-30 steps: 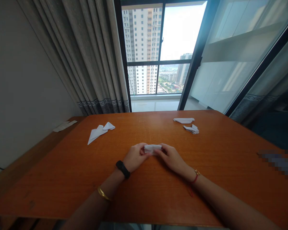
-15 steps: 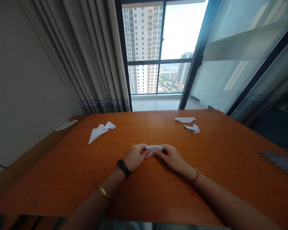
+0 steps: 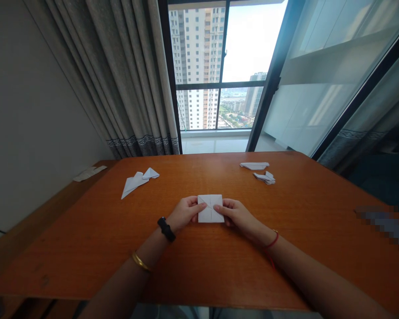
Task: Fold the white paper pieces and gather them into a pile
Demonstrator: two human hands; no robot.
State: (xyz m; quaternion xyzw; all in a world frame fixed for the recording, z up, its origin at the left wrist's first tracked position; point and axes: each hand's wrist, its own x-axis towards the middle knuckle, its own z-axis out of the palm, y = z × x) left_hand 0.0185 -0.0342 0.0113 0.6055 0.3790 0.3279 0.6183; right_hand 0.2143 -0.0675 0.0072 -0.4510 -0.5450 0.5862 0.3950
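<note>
A small white square of folded paper (image 3: 210, 215) with crossing crease lines is held in front of me, over the middle of the table. My left hand (image 3: 185, 213) grips its left edge, thumb on the face and fingers behind. On the right edge, my right hand (image 3: 236, 213) pinches it the same way. The fingertips behind the paper are hidden.
Folded white paper pieces (image 3: 134, 182) lie on the wooden table (image 3: 173, 270) at the far left. Two more, a flat boat-like shape (image 3: 254, 166) and a crumpled-looking fold (image 3: 265, 178), lie at the far right. A blurred patch (image 3: 385, 223) covers something at the right edge.
The paper was a narrow, partly folded strip between my fingers; now it is spread flat as a square facing me. Both hands have moved slightly apart.
</note>
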